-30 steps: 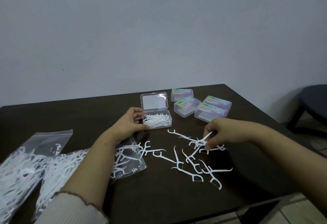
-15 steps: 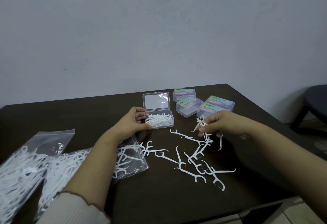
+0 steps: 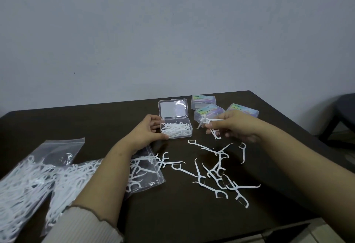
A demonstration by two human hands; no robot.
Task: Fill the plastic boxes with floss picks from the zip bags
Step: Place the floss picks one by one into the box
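Left hand (image 3: 146, 130) grips the open box (image 3: 176, 131); right hand (image 3: 235, 126), just right of it, pinches floss picks (image 3: 208, 124).

I see a dark table (image 3: 107, 116) with a matt, faintly grained wood look, and on it an open box (image 3: 175, 127) of clear, smooth, slightly glossy plastic. Just right of that box, the closed boxes (image 3: 208, 113) are the same clear plastic under shiny, iridescent labels, while the loose floss picks (image 3: 215, 173) nearer me look like smooth white matt plastic. Left of the box, the zip bags (image 3: 57, 167) are thin, crinkled, glossy film, and my sleeve (image 3: 84, 225) is pale ribbed knit cloth.
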